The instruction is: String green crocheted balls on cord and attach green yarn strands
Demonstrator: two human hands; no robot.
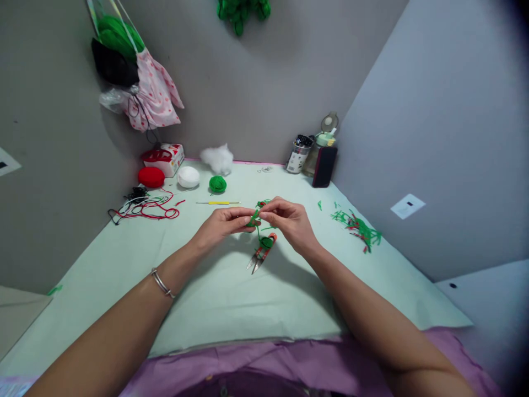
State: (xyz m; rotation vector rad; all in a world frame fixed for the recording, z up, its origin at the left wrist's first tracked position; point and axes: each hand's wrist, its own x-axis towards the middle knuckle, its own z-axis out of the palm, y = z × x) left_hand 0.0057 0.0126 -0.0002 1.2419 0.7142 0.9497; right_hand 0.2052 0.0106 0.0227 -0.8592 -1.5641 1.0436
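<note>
Above the middle of the table, my left hand [231, 223] pinches a small green yarn piece [253, 220] between thumb and fingers. My right hand [287, 218] meets it from the other side, thumb and forefinger closed on a strand of the same green yarn. Just below my fingers lie orange-handled thread snips [261, 255], blades toward me, with a green yarn bit [265, 242] over their handles. Behind my fingertips a small red and green piece [263, 203] is partly hidden. A yellow crochet hook [219, 202] lies to the left.
Red [151, 177], white [188, 177] and green yarn balls [217, 184] stand at the back left, near tangled yarn [144, 207] and white stuffing [218, 159]. Green and red yarn scraps [360, 230] lie right. A phone [324, 166] leans beside a pen cup [299, 154]. Walls enclose the table.
</note>
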